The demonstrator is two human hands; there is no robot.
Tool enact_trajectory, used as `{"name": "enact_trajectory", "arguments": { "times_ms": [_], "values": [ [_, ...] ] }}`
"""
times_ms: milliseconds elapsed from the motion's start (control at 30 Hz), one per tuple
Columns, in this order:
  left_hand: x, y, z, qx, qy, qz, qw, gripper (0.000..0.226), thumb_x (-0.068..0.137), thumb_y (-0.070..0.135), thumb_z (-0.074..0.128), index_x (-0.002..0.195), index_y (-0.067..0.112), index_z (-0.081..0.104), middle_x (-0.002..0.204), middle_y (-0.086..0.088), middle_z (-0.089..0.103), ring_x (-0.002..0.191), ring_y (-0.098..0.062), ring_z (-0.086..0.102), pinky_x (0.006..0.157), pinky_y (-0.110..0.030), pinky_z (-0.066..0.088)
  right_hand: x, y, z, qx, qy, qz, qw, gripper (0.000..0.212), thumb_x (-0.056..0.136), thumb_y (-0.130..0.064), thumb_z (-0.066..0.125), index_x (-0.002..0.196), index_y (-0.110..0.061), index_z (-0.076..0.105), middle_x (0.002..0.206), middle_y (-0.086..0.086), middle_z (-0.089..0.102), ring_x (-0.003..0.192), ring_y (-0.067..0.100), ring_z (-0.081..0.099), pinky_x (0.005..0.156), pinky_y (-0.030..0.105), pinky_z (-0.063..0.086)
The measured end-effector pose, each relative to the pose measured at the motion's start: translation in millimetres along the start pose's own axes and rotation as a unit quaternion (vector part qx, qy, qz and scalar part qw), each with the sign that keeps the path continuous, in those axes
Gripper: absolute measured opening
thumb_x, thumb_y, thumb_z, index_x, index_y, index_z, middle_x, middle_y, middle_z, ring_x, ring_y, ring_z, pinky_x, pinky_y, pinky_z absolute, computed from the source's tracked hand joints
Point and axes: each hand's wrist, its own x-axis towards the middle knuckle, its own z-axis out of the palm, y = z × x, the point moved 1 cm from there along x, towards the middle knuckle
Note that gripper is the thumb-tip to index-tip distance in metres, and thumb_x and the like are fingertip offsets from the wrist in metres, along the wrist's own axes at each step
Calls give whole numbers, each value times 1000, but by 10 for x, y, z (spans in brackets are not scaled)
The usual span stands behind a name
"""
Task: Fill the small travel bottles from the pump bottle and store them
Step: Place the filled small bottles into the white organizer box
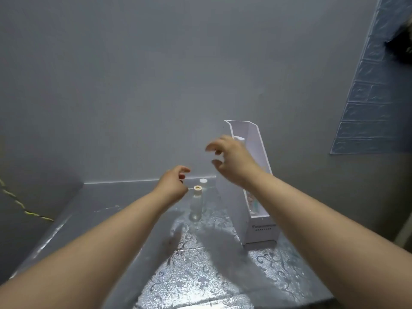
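Note:
Two small clear travel bottles stand upright on the counter near the back wall: the nearer bottle has an uncapped cream neck, and the farther bottle carries a white cap. My left hand hovers just left of the nearer bottle's neck with loosely curled fingers, holding nothing. My right hand is raised above and right of the bottles, its fingers spread and curved, in front of a tall white box. A white pump top shows inside the box behind that hand.
The counter has a silver floral-patterned surface and meets a grey wall at the back. Its left edge drops off beside a yellow-green cord. A blue brick-pattern panel covers the wall at upper right.

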Motion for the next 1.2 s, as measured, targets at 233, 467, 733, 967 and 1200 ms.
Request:
{"name": "enact_trajectory", "arguments": {
  "times_ms": [233,467,733,967,1200],
  "values": [
    [-36,-212,102,25,-41,-12,999,49,78,7,74,123,10,54,120,-12,55,94,-19,53,85,-32,48,85,-102,551,-145,-243,54,957,46,93,-8,50,138,-18,48,139,11,51,128,30,48,105,34,43],
    [3,-278,315,50,-41,21,998,58,70,37,82,119,15,60,116,-7,61,104,-20,59,91,-34,49,206,-7,698,-235,-279,47,930,40,90,-6,57,129,-13,57,130,5,59,120,26,56,96,27,47],
    [-61,-219,318,18,-9,42,999,29,69,24,85,95,21,74,91,-1,73,87,-20,67,80,-31,52,125,27,512,-172,-147,88,970,21,91,-5,55,110,-7,63,116,14,58,104,33,61,80,28,47],
    [-152,25,176,-48,11,47,998,25,74,22,82,95,20,69,91,-2,70,82,-18,63,70,-23,42,31,-4,-189,-68,67,99,990,23,92,-11,48,104,-5,67,111,16,56,100,34,57,81,32,45],
    [-198,418,52,-91,31,87,992,25,78,21,78,100,19,67,91,-1,66,83,-18,62,80,-30,47,-89,225,-617,-41,117,150,981,26,91,-13,45,100,-9,70,107,17,56,98,34,56,85,33,48]
  ]
}}
